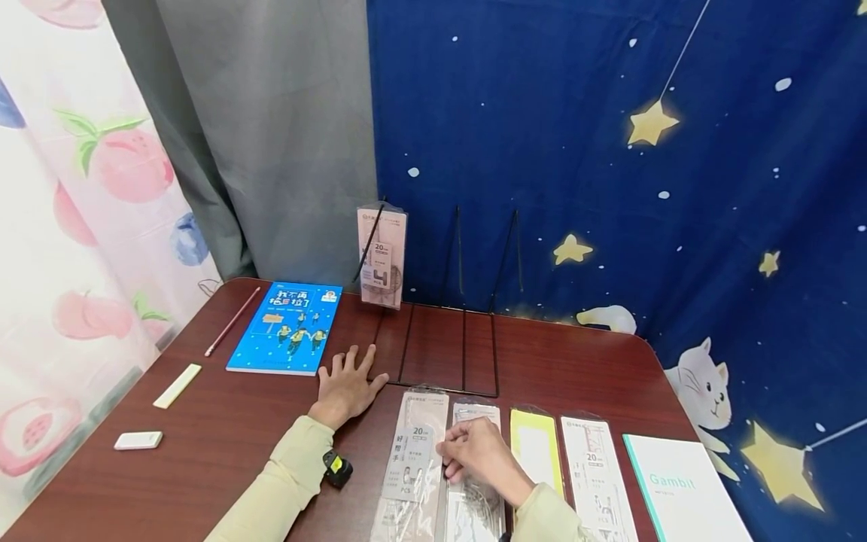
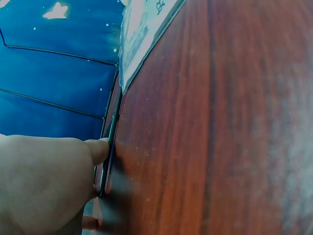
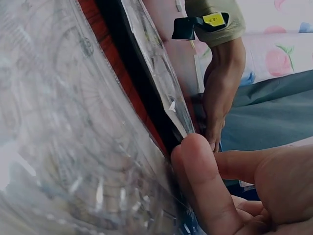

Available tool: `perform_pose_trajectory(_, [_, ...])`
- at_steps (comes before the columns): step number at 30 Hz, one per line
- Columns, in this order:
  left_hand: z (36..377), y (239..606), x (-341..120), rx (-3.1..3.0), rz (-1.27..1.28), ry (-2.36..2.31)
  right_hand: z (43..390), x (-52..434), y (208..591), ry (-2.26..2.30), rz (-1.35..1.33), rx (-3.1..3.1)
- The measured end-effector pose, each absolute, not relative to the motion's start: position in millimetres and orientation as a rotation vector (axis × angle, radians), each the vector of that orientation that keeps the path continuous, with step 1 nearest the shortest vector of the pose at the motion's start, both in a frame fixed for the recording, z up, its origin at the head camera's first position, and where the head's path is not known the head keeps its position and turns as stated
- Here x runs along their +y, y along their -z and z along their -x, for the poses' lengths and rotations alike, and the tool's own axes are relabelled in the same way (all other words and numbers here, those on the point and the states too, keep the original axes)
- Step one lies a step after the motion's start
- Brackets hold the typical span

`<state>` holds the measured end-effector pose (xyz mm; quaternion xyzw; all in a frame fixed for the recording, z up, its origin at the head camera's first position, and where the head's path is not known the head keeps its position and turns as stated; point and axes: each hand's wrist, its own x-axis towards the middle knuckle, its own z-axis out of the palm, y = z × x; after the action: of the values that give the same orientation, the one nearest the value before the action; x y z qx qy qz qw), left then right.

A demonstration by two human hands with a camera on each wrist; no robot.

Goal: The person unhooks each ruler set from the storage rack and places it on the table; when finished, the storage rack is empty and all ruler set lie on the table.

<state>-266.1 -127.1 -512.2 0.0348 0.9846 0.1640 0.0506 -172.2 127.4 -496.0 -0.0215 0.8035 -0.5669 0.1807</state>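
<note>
My left hand (image 1: pixel 348 388) rests on the table, fingers spread, beside the front left of a black wire rack (image 1: pixel 463 346). In the left wrist view its thumb (image 2: pixel 99 151) touches the rack's base bar. My right hand (image 1: pixel 481 452) has bent fingers and lies over the second bagged ruler set (image 1: pixel 474 512). Its fingertips are right at the right edge of the leftmost bagged ruler set (image 1: pixel 413 459), a clear packet marked 20 cm. Whether they pinch that edge I cannot tell. Another bagged ruler set (image 1: pixel 382 260) hangs from the rack's left hook.
Right of my right hand lie a yellow packet (image 1: pixel 535 444), another ruler packet (image 1: pixel 596 474) and a white Gambit notebook (image 1: pixel 684 489). On the left are a blue book (image 1: pixel 287 327), a pencil (image 1: pixel 232 322), a pale yellow strip (image 1: pixel 177 385) and a white eraser-like block (image 1: pixel 138 440).
</note>
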Motion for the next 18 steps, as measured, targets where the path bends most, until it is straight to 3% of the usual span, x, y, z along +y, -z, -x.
perform_pose_trajectory(9, [266.7,508.2,-125.2,2.998,-0.108,-0.492,184.4,149.5,468.8,1.494,0.1,2.4])
perform_pose_trajectory(14, [265.4,507.4,-125.3,3.017,-0.119,-0.479,230.7,193.0,454.0,1.22,0.245,2.758])
perform_pose_trajectory(18, [263.3,509.7,-126.8,3.026,-0.126,-0.473,271.5,228.3,467.3,0.915,0.405,2.869])
